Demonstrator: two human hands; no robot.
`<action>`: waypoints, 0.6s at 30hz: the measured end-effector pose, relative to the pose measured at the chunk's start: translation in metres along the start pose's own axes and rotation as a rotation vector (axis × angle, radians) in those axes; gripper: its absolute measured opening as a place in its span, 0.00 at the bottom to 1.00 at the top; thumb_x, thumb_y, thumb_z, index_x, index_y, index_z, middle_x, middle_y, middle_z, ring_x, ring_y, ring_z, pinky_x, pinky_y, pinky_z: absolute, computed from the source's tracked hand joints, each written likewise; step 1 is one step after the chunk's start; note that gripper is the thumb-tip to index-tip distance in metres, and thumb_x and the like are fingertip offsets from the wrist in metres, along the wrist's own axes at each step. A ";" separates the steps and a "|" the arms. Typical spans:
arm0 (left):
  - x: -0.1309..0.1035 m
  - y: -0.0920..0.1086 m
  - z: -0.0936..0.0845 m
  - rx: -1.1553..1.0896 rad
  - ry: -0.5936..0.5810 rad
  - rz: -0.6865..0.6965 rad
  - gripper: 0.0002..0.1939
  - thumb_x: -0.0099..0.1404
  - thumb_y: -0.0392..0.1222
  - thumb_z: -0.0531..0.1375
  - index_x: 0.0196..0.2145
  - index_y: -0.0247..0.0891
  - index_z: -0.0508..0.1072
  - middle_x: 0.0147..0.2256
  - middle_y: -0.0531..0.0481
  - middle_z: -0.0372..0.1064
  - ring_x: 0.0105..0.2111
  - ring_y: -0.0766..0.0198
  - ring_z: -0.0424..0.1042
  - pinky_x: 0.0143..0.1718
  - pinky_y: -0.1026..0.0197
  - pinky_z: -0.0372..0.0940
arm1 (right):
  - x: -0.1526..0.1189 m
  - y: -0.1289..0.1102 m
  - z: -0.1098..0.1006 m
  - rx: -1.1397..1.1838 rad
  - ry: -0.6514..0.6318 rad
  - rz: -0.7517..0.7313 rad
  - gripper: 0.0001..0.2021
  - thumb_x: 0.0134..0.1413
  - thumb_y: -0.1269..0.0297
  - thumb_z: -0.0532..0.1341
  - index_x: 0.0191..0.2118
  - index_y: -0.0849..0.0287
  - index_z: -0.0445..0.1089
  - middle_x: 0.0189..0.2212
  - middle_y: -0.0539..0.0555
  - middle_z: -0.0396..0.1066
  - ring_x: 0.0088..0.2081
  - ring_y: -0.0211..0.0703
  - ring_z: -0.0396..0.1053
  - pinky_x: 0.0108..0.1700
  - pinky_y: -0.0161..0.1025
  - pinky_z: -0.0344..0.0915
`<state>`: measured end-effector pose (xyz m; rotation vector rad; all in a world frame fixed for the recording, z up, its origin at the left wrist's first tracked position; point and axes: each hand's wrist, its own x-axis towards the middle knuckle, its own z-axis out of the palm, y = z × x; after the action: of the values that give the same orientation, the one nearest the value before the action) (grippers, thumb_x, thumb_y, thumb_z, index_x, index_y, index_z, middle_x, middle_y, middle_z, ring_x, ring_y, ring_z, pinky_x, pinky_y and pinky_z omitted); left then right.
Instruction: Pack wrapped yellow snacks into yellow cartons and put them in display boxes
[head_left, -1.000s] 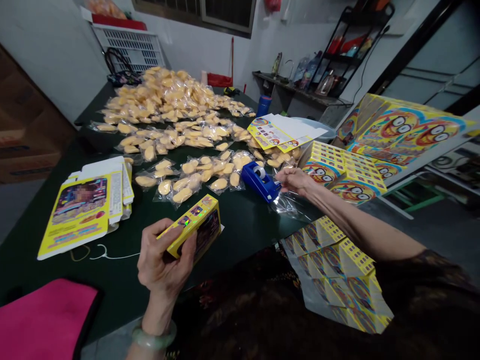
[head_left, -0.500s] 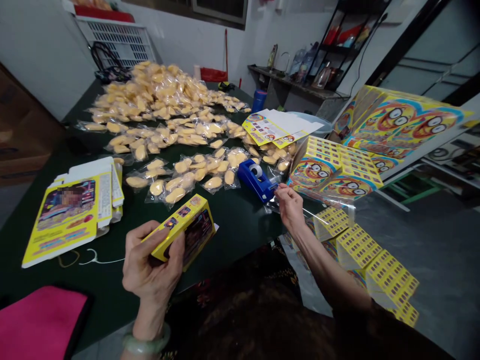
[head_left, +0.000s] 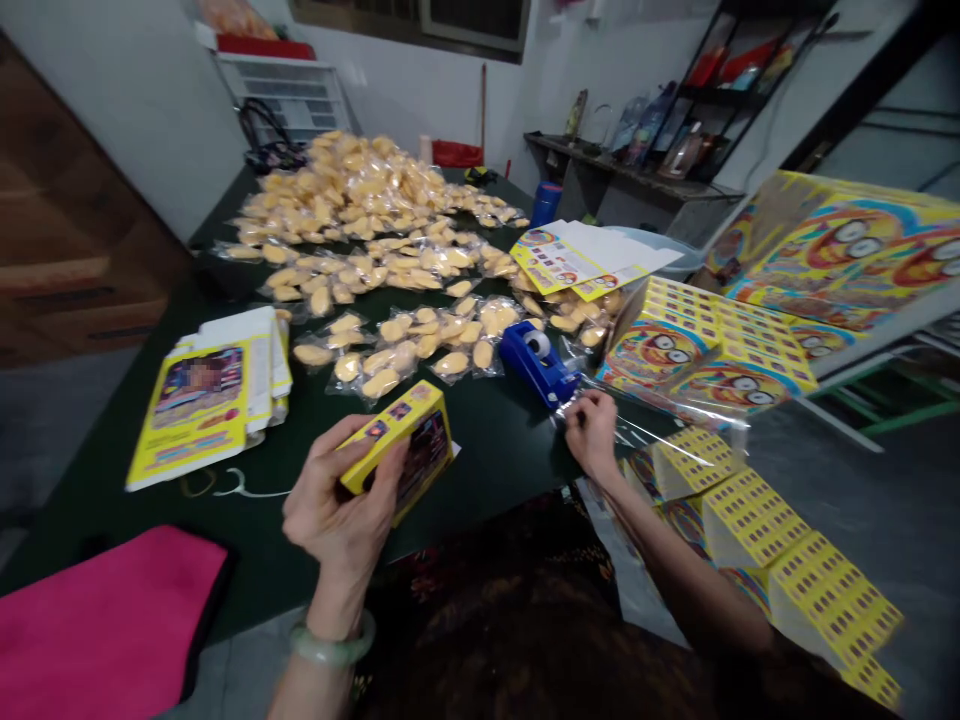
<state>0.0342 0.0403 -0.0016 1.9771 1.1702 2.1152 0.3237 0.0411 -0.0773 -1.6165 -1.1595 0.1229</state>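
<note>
My left hand (head_left: 337, 510) grips a small yellow carton (head_left: 405, 440) with a dark printed side, held just above the dark green table (head_left: 487, 450). My right hand (head_left: 592, 432) is at the front end of a blue tape dispenser (head_left: 536, 362), fingers pinched on clear tape drawn from it. Whether the tape is cut from the roll cannot be told. A green bangle (head_left: 330, 650) sits on my left wrist.
A big heap of clear-wrapped yellow pieces (head_left: 360, 215) covers the table's far half. Flat yellow cartons (head_left: 206, 400) lie at left, printed sheets (head_left: 577, 260) at right. Wrapped yellow box packs (head_left: 697, 350) and folded boxes (head_left: 780, 530) stand right. A pink cloth (head_left: 97, 620) lies near left.
My right hand has drawn back from over the dispenser toward me, now low at its front end. The left hand keeps the carton; the view has shifted a little.
</note>
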 end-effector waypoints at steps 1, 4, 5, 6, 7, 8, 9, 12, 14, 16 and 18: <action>0.001 0.000 0.000 0.010 -0.016 0.007 0.14 0.50 0.30 0.68 0.33 0.37 0.69 0.38 0.45 0.74 0.35 0.62 0.75 0.32 0.62 0.69 | -0.008 -0.008 -0.005 -0.007 0.031 -0.002 0.08 0.45 0.66 0.57 0.19 0.56 0.59 0.29 0.53 0.60 0.33 0.43 0.58 0.35 0.40 0.59; 0.005 0.001 -0.001 0.048 -0.042 0.055 0.13 0.51 0.30 0.68 0.31 0.37 0.68 0.35 0.49 0.74 0.33 0.66 0.75 0.30 0.65 0.69 | -0.030 -0.048 -0.017 0.097 -0.073 -0.013 0.08 0.50 0.63 0.59 0.23 0.56 0.66 0.25 0.51 0.63 0.29 0.41 0.60 0.31 0.38 0.58; 0.006 0.002 -0.002 0.054 -0.041 0.068 0.13 0.51 0.30 0.68 0.31 0.37 0.67 0.35 0.49 0.74 0.33 0.67 0.75 0.30 0.66 0.68 | -0.037 -0.066 -0.017 0.194 -0.185 0.010 0.08 0.51 0.61 0.59 0.25 0.57 0.68 0.23 0.50 0.64 0.26 0.39 0.60 0.28 0.37 0.57; 0.006 0.003 -0.002 0.057 -0.040 0.077 0.13 0.52 0.30 0.67 0.31 0.37 0.67 0.34 0.50 0.74 0.32 0.67 0.75 0.30 0.67 0.68 | -0.043 -0.085 -0.016 0.311 -0.319 0.046 0.08 0.52 0.60 0.60 0.27 0.57 0.69 0.20 0.48 0.63 0.23 0.37 0.59 0.26 0.36 0.56; 0.007 0.005 -0.002 0.060 -0.040 0.083 0.13 0.52 0.30 0.67 0.31 0.37 0.67 0.34 0.50 0.73 0.32 0.68 0.74 0.30 0.67 0.68 | -0.048 -0.106 -0.012 0.427 -0.446 0.087 0.09 0.53 0.59 0.60 0.27 0.57 0.69 0.18 0.47 0.62 0.21 0.35 0.58 0.24 0.34 0.55; 0.007 0.006 -0.002 0.063 -0.046 0.087 0.13 0.52 0.30 0.67 0.31 0.37 0.66 0.33 0.50 0.73 0.32 0.68 0.74 0.29 0.68 0.68 | -0.052 -0.125 -0.006 0.549 -0.549 0.123 0.10 0.54 0.59 0.60 0.27 0.57 0.68 0.17 0.46 0.61 0.20 0.34 0.57 0.23 0.33 0.54; 0.007 0.008 -0.002 0.069 -0.052 0.089 0.12 0.52 0.30 0.67 0.30 0.37 0.66 0.33 0.50 0.73 0.31 0.69 0.74 0.29 0.68 0.67 | -0.054 -0.143 0.000 0.671 -0.629 0.158 0.10 0.54 0.58 0.61 0.26 0.58 0.68 0.16 0.45 0.60 0.19 0.32 0.56 0.22 0.33 0.53; 0.006 0.013 -0.003 0.084 -0.080 0.087 0.11 0.54 0.33 0.67 0.30 0.37 0.66 0.32 0.51 0.73 0.30 0.69 0.74 0.28 0.69 0.67 | -0.056 -0.180 0.021 0.979 -0.757 0.289 0.12 0.51 0.57 0.63 0.25 0.58 0.65 0.15 0.43 0.58 0.17 0.29 0.52 0.20 0.32 0.49; 0.005 0.014 -0.003 0.084 -0.094 0.081 0.10 0.55 0.34 0.66 0.31 0.37 0.66 0.32 0.51 0.73 0.30 0.69 0.74 0.27 0.68 0.66 | -0.056 -0.190 0.030 1.086 -0.782 0.376 0.14 0.48 0.57 0.65 0.23 0.59 0.64 0.15 0.43 0.57 0.16 0.28 0.50 0.19 0.31 0.46; 0.004 0.015 -0.004 0.081 -0.096 0.086 0.10 0.56 0.35 0.65 0.31 0.37 0.66 0.32 0.50 0.73 0.30 0.69 0.74 0.27 0.68 0.67 | -0.056 -0.192 0.034 1.115 -0.780 0.434 0.15 0.46 0.56 0.66 0.22 0.59 0.63 0.14 0.42 0.57 0.15 0.27 0.49 0.18 0.31 0.45; 0.004 0.014 -0.004 0.078 -0.088 0.111 0.10 0.56 0.35 0.65 0.31 0.37 0.66 0.32 0.49 0.73 0.30 0.68 0.74 0.27 0.67 0.67 | -0.057 -0.192 0.033 1.108 -0.762 0.473 0.15 0.44 0.56 0.67 0.21 0.59 0.63 0.14 0.42 0.57 0.14 0.26 0.49 0.17 0.30 0.45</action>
<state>0.0368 0.0305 0.0097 2.1937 1.1724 2.0362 0.1577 0.0100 0.0347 -0.7660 -0.9028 1.5062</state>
